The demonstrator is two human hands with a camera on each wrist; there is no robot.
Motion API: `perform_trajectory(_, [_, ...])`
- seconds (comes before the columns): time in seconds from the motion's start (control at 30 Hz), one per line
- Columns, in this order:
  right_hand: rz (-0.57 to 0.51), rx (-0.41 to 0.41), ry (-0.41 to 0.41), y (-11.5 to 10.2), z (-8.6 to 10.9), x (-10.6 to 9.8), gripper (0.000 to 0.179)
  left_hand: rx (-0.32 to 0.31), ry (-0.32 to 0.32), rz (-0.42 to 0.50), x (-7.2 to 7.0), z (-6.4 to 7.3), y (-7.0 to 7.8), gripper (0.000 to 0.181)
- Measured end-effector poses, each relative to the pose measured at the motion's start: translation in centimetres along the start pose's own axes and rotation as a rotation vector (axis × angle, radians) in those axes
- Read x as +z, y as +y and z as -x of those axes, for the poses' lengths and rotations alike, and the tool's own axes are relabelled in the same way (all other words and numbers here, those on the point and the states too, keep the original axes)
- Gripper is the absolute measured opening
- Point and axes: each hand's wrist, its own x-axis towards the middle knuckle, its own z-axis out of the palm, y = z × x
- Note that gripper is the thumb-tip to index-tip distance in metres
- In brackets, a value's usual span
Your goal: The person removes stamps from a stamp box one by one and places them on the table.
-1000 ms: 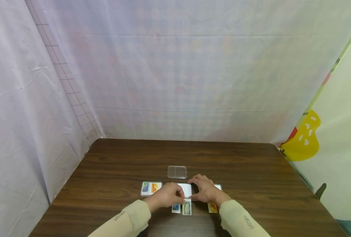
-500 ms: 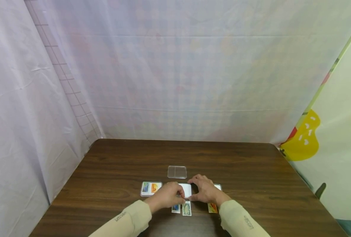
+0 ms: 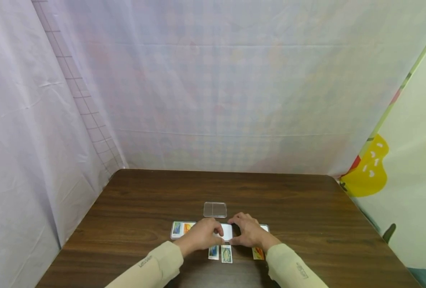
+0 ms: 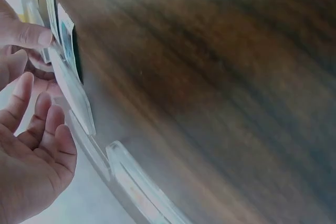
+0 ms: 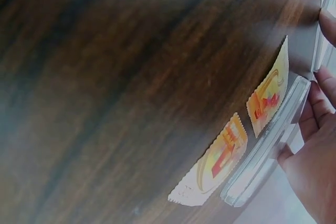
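In the head view, a clear case with a white insert [image 3: 226, 231] lies on the table between my hands. My right hand [image 3: 248, 230] grips this case by its right end, thumb at the near edge and index finger at the far edge. Over its left part is my left hand [image 3: 203, 233], thumb by the near edge, index finger bent above the insert. The other left fingers [image 4: 37, 129] curl loosely in the left wrist view, with nothing seen in them. Just in front lie a blue stamp [image 3: 213, 253] and a green oval-patterned stamp [image 3: 226, 254].
A case holding two stamps [image 3: 177, 229] sits to the left. Beyond the hands lies a clear lid [image 3: 215, 209]. Another case [image 5: 265, 145] lies by the right hand, with two orange stamps [image 5: 223, 156] before it. Pale curtains [image 3: 213, 100] hang behind the table [image 3: 155, 192].
My left hand has shifted slightly away from me, over the case. The green stamp has slid a little toward me. My right hand stays on the case.
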Motion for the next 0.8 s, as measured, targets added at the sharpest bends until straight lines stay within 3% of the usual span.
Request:
perform_trajectory(0.37, [-0.035, -0.008, -0.007, 0.0, -0.4, -0.8, 0.062, 0.017, 0.076, -0.019, -1.1, -0.5, -0.9, 0.017])
perform_trajectory(0.63, [-0.106, 0.020, -0.011, 0.3, -0.8, -1.5, 0.054, -0.002, 0.131, 0.022, -2.1, -0.9, -2.5, 0.019])
perform_trajectory(0.8, [-0.068, -0.007, 0.024, 0.7, -1.3, -2.3, 0.055, -0.008, 0.145, 0.017, -2.6, -1.4, -3.7, 0.024])
